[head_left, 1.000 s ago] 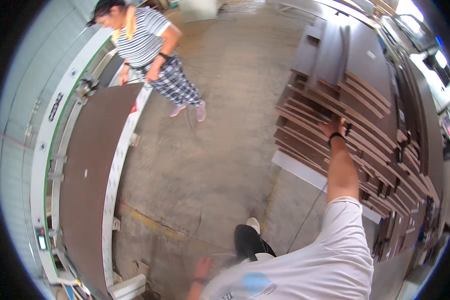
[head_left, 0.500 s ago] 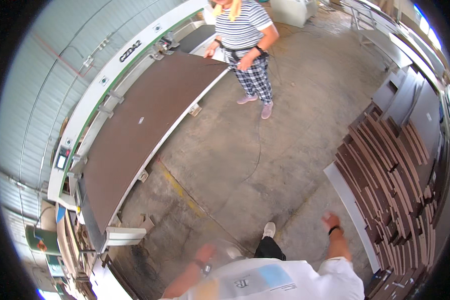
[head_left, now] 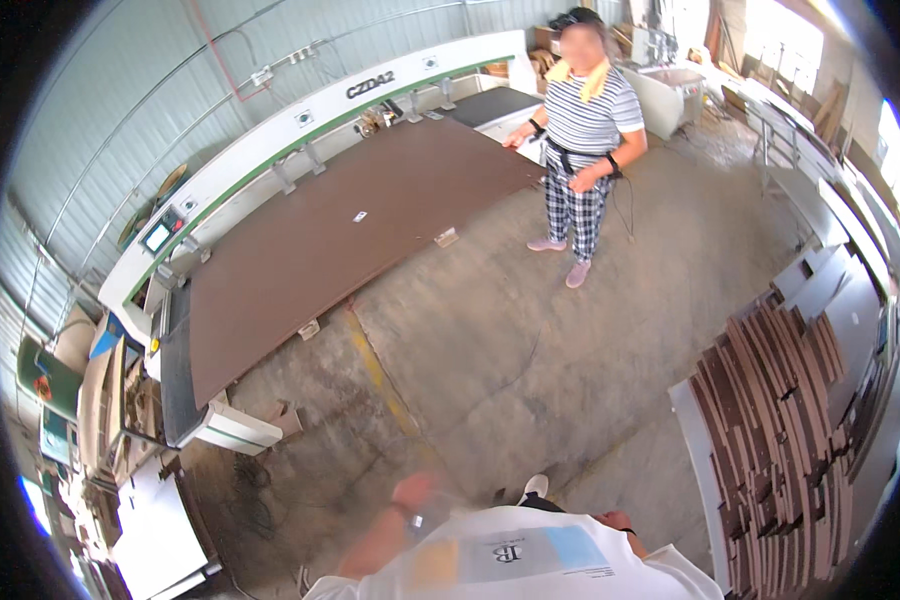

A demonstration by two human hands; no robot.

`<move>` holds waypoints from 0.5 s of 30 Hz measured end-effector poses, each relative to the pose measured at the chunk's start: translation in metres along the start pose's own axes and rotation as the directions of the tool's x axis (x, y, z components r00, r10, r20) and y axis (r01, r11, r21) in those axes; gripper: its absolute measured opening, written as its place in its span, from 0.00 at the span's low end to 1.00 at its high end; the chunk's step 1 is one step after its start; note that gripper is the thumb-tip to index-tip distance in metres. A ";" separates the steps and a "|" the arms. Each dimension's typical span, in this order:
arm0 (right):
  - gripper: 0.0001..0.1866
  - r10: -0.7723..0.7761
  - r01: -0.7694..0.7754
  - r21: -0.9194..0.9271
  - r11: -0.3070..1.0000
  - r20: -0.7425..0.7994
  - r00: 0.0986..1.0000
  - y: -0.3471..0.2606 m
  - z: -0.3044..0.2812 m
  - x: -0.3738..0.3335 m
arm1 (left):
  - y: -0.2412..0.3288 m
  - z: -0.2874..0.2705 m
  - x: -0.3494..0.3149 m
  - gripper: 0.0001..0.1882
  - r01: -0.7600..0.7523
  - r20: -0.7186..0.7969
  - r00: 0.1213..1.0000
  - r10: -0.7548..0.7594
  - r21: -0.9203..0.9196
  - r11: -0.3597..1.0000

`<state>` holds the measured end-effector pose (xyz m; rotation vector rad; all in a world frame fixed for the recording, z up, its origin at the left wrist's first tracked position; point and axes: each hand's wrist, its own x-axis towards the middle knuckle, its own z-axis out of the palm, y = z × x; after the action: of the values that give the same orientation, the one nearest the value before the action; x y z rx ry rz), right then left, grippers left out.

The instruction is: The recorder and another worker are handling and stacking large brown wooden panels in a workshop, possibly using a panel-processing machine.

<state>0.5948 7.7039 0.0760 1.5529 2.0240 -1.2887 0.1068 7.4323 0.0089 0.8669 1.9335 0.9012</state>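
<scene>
My left hand (head_left: 416, 490) swings out over the concrete floor, smeared by motion, with a watch on its wrist. I see nothing in it, and its fingers are too blurred to read. My right hand (head_left: 615, 520) is close against my body, largely hidden by my white shirt, so its fingers do not show. Neither hand touches the big brown board (head_left: 340, 210), which lies flat on the long machine (head_left: 315, 120) ahead to the left. A small pale label (head_left: 360, 216) sits on that board.
A co-worker (head_left: 592, 125) in a striped top stands at the board's far right end, one hand near its edge. Stacked brown panel strips (head_left: 770, 430) rise on my right. White sheets (head_left: 160, 530) lie at lower left. Bare concrete floor (head_left: 490, 360) stretches between.
My view has swung up and to the left, bringing more of the machine and the co-worker into sight. My right hand has drawn in from beside the strips toward my body.
</scene>
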 end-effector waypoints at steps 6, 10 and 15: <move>0.28 0.101 -0.093 0.348 0.933 -0.006 0.995 -0.056 0.000 0.068 | -0.117 -0.031 -0.067 0.14 -0.033 0.139 0.990 -0.036 0.464 0.885; 0.22 -0.030 0.034 0.391 0.920 -0.017 0.999 -0.103 0.009 0.071 | -0.153 -0.029 -0.089 0.09 0.115 0.132 0.980 -0.146 0.218 0.969; 0.20 -0.025 -0.041 0.440 0.897 0.143 0.989 -0.115 -0.011 0.049 | -0.144 -0.022 -0.095 0.08 0.333 -0.060 0.941 -0.332 0.329 0.884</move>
<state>0.4782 7.7406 0.1040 1.5809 1.7087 -1.9017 0.0948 7.2760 -0.0652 0.6869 2.1889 0.3735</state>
